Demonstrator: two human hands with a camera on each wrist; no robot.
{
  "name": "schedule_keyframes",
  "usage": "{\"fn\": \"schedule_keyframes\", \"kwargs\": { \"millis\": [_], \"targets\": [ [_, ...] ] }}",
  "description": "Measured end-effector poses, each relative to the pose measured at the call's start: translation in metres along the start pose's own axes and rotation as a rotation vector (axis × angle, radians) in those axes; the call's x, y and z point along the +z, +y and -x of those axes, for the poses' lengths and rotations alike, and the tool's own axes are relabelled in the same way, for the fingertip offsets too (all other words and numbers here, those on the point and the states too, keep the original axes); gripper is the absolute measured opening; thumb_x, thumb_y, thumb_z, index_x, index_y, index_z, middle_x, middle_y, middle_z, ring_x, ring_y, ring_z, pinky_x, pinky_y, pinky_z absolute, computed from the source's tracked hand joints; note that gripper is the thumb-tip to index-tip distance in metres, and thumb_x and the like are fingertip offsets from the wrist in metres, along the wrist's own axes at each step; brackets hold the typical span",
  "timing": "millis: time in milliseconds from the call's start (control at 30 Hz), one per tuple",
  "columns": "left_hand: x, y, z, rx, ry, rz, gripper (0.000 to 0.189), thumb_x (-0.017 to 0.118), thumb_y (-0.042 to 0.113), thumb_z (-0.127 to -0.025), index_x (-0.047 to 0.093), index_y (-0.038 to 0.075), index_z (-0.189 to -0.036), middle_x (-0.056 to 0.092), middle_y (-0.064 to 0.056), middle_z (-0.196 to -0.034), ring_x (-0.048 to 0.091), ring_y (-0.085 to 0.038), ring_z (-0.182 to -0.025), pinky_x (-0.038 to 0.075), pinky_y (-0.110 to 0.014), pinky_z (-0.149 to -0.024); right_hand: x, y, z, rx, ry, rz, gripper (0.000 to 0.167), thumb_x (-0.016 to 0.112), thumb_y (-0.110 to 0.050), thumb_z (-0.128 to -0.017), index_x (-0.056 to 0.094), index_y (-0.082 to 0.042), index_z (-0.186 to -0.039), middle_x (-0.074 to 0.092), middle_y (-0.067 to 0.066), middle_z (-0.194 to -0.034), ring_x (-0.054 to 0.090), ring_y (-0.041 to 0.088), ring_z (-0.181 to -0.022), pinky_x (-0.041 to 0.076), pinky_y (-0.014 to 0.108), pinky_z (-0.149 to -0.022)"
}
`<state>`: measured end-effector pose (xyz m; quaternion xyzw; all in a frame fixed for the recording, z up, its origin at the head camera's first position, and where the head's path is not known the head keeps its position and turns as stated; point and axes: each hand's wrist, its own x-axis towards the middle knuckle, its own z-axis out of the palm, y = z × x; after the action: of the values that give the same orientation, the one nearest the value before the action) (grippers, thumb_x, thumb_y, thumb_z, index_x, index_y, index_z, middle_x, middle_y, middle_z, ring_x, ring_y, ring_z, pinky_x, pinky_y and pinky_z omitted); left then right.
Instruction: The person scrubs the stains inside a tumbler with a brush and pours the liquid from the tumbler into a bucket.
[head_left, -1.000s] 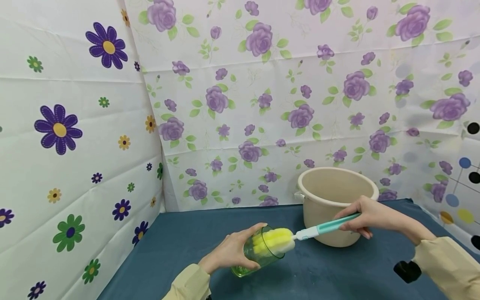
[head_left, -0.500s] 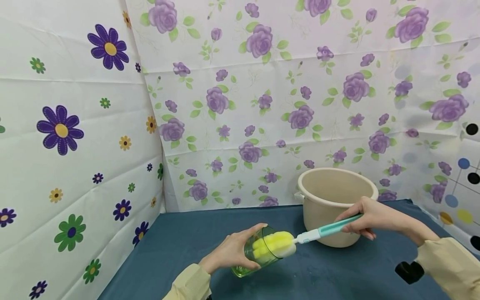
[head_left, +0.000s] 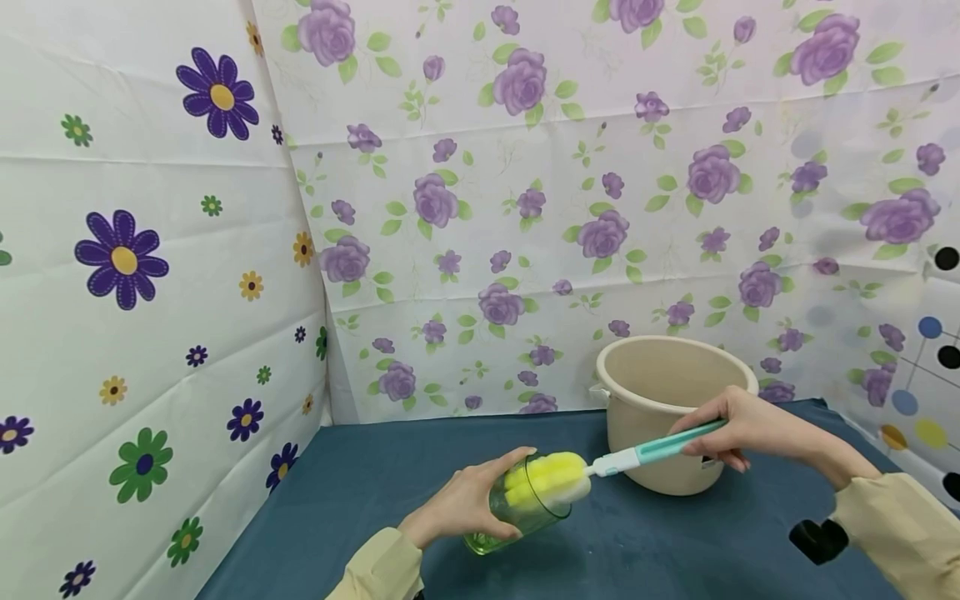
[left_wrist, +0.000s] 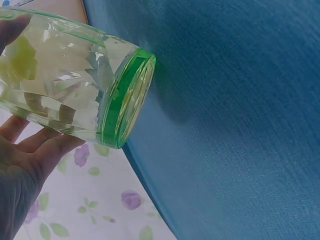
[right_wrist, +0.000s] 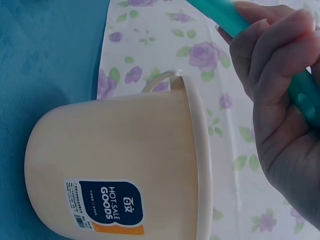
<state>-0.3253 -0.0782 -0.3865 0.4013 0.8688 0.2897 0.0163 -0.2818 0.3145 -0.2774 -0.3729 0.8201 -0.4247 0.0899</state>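
My left hand [head_left: 468,502] grips a clear green glass [left_wrist: 65,75] round its side, tilted with its mouth toward the right. The green base of the glass is lowest, close over the blue cloth. A bottle brush with a yellow and white sponge head [head_left: 551,479] sits partly inside the glass, the white end of the sponge at the rim. My right hand [head_left: 738,429] holds the brush by its teal and white handle [head_left: 660,448], fingers curled round it in the right wrist view. The handle slants up to the right, in front of the bucket.
A beige bucket [head_left: 622,425] with a label [right_wrist: 105,206] on its side stands behind my right hand. Dark blue cloth [head_left: 375,467] covers the table. Flower-patterned sheets [head_left: 465,208] hang at the back and left. A black object [head_left: 817,542] shows by the right cuff.
The brush head dipped slightly within the glass mouth, then rose again toward the upper rim, the right hand shifting a little with it. The left hand and glass stay almost in place.
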Motion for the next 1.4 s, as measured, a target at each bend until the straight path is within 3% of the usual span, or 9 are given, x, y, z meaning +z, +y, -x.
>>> {"fn": "schedule_keyframes", "kwargs": {
  "millis": [433,800,1400],
  "targets": [
    [-0.0006,0.0008,-0.0005,0.026,0.007,-0.013,0.096,0.079,0.04,-0.066,0.018,0.044,-0.141,0.035,0.008,-0.138,0.046,-0.021,-0.111,0.045,-0.037,-0.071,-0.0041,-0.0003,0.003,0.011,0.005,0.022,0.025,0.058,-0.007,-0.089,0.063,-0.003,-0.113,0.057,0.007,-0.055,0.044,0.029,-0.036,0.043,0.035,-0.039],
    [-0.0002,0.0008,0.0002,0.032,0.0,0.01,0.096,0.078,0.041,-0.067,0.017,0.044,-0.141,0.037,0.01,-0.135,0.044,-0.016,-0.113,0.045,-0.037,-0.072,-0.006,0.0014,0.0071,0.021,-0.006,0.036,0.026,0.058,-0.007,-0.088,0.063,0.0,-0.113,0.058,0.006,-0.052,0.045,0.029,-0.035,0.042,0.035,-0.037],
    [0.0017,0.0034,0.0,0.083,-0.001,-0.059,0.095,0.078,0.039,-0.068,0.02,0.035,-0.144,0.038,0.003,-0.136,0.046,-0.017,-0.112,0.044,-0.04,-0.076,-0.0027,0.0043,0.0031,-0.044,-0.113,-0.05,0.025,0.054,0.0,-0.089,0.064,-0.001,-0.113,0.059,0.005,-0.057,0.045,0.016,-0.035,0.041,0.034,-0.034]
  ]
}}
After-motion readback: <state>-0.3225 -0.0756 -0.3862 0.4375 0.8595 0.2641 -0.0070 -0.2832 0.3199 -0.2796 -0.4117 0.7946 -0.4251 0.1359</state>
